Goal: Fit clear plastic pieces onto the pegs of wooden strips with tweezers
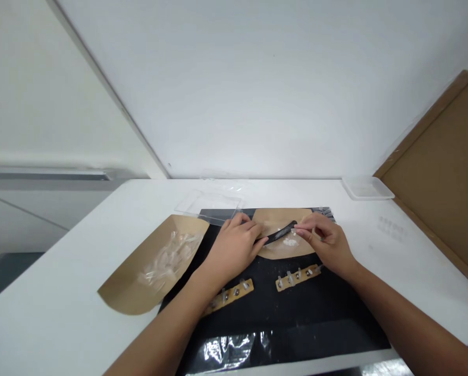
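My left hand [237, 240] is closed on the near end of a black curved strip [279, 234], which lies over a brown paper tray [269, 255]. With thumb and forefinger pinched, my right hand [322, 237] holds a tiny whitish piece [294, 230] at the strip's far end; its exact kind is too small to make out. Small white bits [291, 242] lie on the paper below. Nearer me, two tan strips carry small metal and clear parts: one strip [299, 277] before my right hand, another strip [232, 296] partly hidden by my left forearm.
A second brown paper tray [120, 284] with clear plastic pieces [173, 258] stands at left. Behind are a clear plastic lid [208, 203] and a shallow clear box [367, 189]. A black mat [296, 318] covers the white table [61, 313]. Cardboard [449, 172] rises at right.
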